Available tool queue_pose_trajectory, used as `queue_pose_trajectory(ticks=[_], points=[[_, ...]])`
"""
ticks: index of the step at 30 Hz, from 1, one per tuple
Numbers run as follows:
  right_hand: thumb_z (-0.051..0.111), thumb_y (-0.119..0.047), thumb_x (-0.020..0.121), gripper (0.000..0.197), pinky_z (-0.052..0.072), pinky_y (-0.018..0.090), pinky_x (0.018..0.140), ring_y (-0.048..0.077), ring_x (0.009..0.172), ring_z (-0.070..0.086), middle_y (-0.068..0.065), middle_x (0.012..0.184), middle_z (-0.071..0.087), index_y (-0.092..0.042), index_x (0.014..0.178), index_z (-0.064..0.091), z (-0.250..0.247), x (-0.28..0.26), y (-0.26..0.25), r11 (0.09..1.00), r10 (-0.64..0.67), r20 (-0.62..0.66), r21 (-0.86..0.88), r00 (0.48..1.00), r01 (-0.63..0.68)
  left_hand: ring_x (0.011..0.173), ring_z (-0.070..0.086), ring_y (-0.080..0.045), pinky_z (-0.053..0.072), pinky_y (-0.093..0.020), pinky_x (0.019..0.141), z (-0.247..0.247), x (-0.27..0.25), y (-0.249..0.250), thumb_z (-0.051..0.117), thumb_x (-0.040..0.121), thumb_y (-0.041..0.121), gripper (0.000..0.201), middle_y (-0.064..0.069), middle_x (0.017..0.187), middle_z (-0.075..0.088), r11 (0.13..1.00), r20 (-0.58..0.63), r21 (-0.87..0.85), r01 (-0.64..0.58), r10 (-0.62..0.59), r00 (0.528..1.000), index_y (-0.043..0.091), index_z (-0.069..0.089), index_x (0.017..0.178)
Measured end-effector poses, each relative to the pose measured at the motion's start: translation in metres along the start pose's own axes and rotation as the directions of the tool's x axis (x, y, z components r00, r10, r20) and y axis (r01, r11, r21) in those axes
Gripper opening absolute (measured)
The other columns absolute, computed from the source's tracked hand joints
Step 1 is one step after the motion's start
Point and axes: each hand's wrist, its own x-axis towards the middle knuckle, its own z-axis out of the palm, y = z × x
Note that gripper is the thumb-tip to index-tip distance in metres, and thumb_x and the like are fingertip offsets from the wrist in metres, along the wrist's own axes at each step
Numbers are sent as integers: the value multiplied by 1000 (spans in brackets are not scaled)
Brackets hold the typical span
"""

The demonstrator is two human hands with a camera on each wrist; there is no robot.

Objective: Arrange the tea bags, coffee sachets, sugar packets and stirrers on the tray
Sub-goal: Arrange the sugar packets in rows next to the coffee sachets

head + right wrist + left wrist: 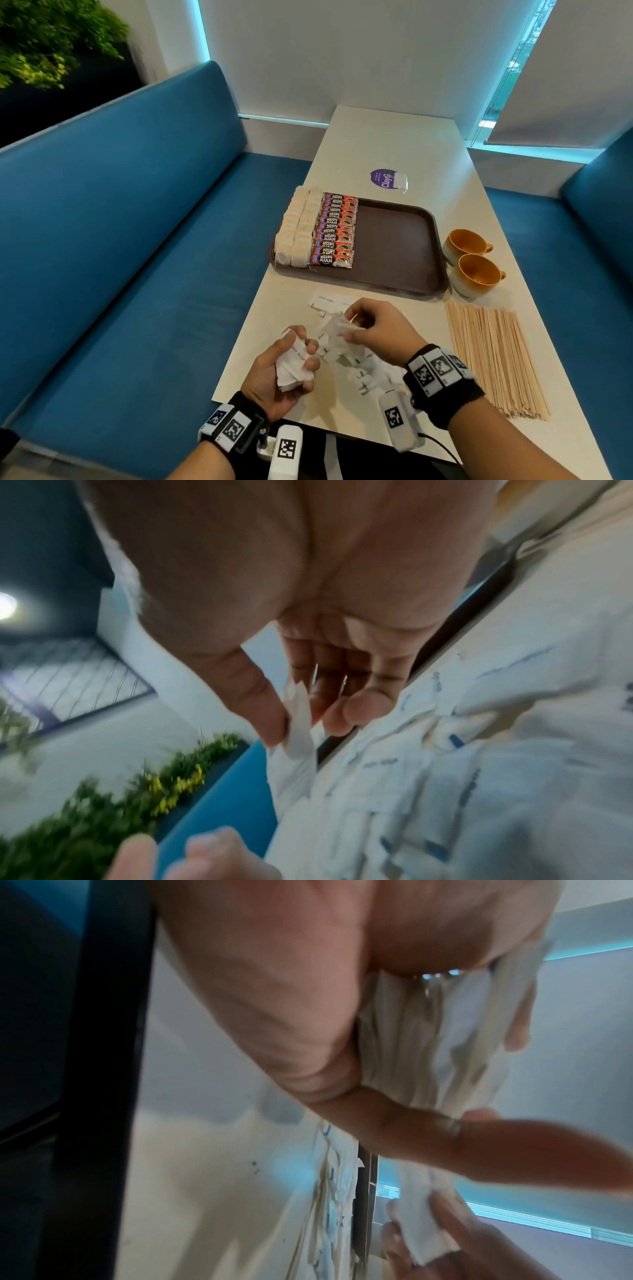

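left hand (279, 368) gripping a bunch of sugar packets (294, 365), right hand (378, 327) pinching one packet (339, 325) above the loose pile (363, 368) on the table (394, 147), at 6 o'clock of the tray (397, 240); stirrers (493, 356) at 3 o'clock of the hands.

The pale bench (404, 150) carries a brown tray (397, 246) at its centre. At 12 o'clock from the tray lies a purple round sticker (382, 179); at 3 o'clock stand two yellow cups (471, 260), touching. Wooden stirrers (493, 356) lie bundled at 5 o'clock. White sugar packets (363, 370) are scattered at 6 o'clock, near the bench's front edge.
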Motion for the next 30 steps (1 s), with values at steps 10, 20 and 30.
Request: queue_pose_trajectory(ticks=[10,20,30], points=[[83,-10,81,16,54,26,68,14,76,65,7,89,75,-11,96,77,22,-23,-26,936,-91,253,352,963,-4,79,69,-29,57,-38,54,13,3,-3,39,85,74,76,-21,104,68,988,-168,151,34,-8,986,13,62,123],[92,-29,67,41,51,21,59,7,71,59,-2,94,59,-33,97,63,44,-27,-23,991,-9,-66,133,998,18,93,66,-31,60,-41,59,7,1,-4,88,73,33,68,-18,119,64,974,-101,225,-1,24,995,20,59,134],[76,-31,90,11,42,18,60,9,72,61,-5,81,68,-22,86,71,-32,9,9,987,51,-290,-132,956,-93,92,66,-37,57,-36,46,9,-2,-1,74,72,0,39,-17,106,64,995,-6,97,-6,7,1000,18,64,106]])
